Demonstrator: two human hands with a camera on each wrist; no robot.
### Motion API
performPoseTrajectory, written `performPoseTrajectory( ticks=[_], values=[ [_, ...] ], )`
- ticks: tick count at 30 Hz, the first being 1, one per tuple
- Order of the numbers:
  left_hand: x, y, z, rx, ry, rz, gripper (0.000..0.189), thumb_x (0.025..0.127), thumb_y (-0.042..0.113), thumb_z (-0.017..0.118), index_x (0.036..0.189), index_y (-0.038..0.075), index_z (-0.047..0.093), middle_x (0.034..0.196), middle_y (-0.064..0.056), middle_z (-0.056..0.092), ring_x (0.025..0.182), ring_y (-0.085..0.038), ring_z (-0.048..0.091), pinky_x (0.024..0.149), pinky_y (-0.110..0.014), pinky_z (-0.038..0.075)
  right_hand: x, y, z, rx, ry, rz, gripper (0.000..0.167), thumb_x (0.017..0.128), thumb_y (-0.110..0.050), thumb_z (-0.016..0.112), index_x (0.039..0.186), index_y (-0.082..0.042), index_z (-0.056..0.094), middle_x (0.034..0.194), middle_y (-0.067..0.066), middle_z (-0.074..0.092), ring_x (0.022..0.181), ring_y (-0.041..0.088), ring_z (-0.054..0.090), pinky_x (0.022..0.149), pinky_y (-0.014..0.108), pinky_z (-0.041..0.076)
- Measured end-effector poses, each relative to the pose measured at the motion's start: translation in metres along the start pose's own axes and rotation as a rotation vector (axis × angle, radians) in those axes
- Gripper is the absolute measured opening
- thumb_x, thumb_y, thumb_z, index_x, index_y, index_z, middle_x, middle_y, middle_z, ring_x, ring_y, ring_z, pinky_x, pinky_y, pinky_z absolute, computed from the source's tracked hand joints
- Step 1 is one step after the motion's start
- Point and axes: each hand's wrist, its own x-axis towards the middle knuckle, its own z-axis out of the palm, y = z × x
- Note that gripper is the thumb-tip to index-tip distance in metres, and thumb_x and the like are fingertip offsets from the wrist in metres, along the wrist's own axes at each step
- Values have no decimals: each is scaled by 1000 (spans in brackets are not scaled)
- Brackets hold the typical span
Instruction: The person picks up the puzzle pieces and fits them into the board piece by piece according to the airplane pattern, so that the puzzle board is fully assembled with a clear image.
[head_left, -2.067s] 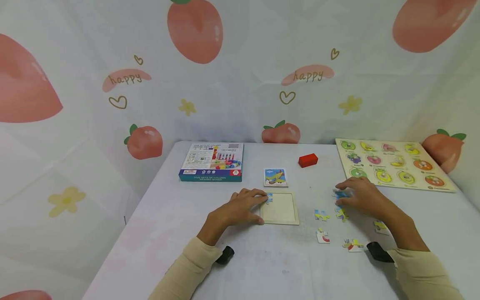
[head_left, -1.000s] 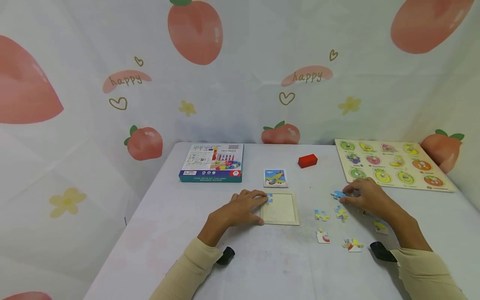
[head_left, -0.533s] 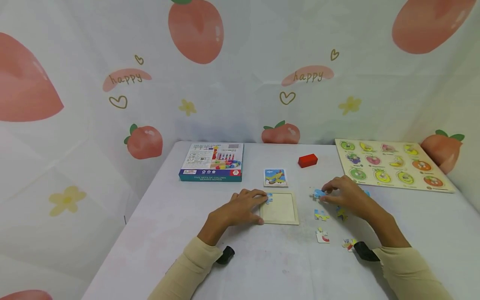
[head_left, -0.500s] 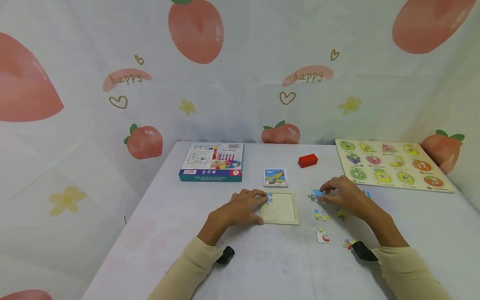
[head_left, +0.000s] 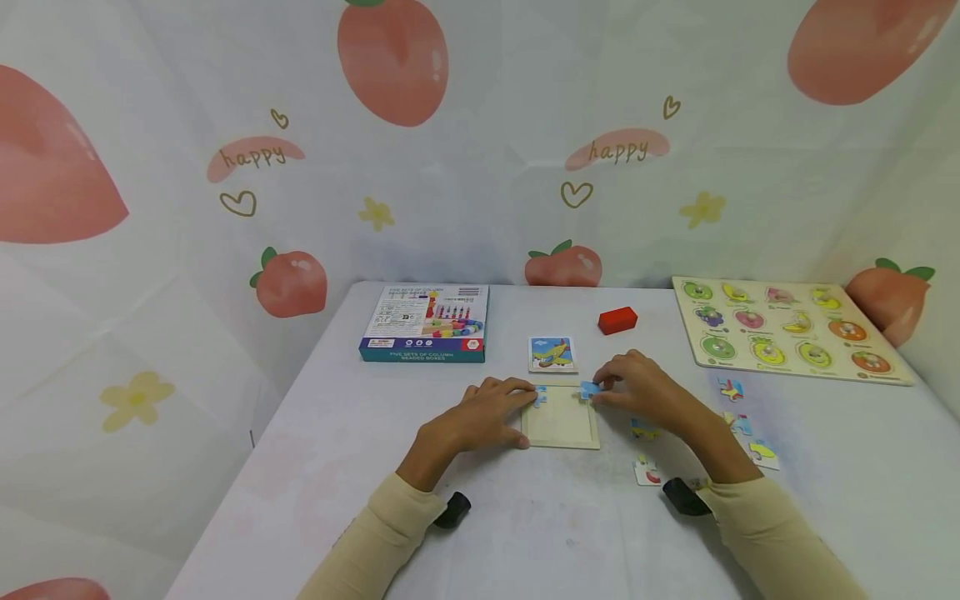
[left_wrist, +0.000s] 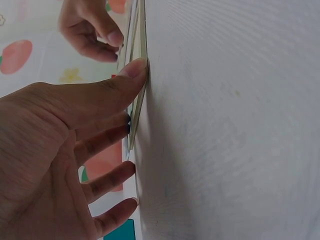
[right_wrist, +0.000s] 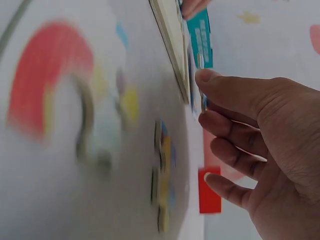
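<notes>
My right hand (head_left: 641,387) pinches a blue jigsaw piece (head_left: 588,390) between thumb and fingertips, over the top right corner of a wooden puzzle tray (head_left: 558,445). In the right wrist view the pinched piece (right_wrist: 202,95) shows nearly edge-on. My left hand (head_left: 480,417) lies along the tray's left side, fingers spread and fairly straight. Its thumb (left_wrist: 134,69) touches the tray's edge, and its index fingertip is at a small blue piece (head_left: 540,396) in the top left corner. An airplane picture card (head_left: 551,355) lies just behind the tray.
Several loose jigsaw pieces lie right of the tray, among them a red-and-white one (head_left: 647,472) and a yellow one (head_left: 762,452); my right arm partly covers others. Behind are a boxed toy set (head_left: 423,323), a red block (head_left: 617,320) and a fruit peg board (head_left: 795,329).
My right hand has picked the blue piece out from the loose pieces and carried it left to the tray's top right corner. The left hand has stayed put.
</notes>
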Motion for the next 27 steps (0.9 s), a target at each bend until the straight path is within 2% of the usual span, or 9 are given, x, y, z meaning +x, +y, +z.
performPoseTrajectory(
  ticks=[8,16,27],
  values=[
    [1,0,0,-2,4,0,76,94,40,81,161,21,49,165,5,43,149,-26,39,115,-48,36,13,-20,11,-29,-18,-55,27,92,-27,84,111,-9,79,97,-1,71,100,22,56,87,39,49],
    [2,-1,0,0,9,7,75,95,41,80,160,21,49,165,5,44,149,-27,39,114,-48,36,24,-34,20,-45,-43,-18,29,91,-28,85,113,-9,80,105,3,74,102,23,57,88,40,48],
    [0,0,-1,-2,13,9,75,94,41,81,160,20,50,164,4,45,149,-27,40,112,-48,37,26,-37,23,-23,-37,19,30,91,-25,85,115,-7,80,100,2,71,101,23,55,86,40,47]
  ],
)
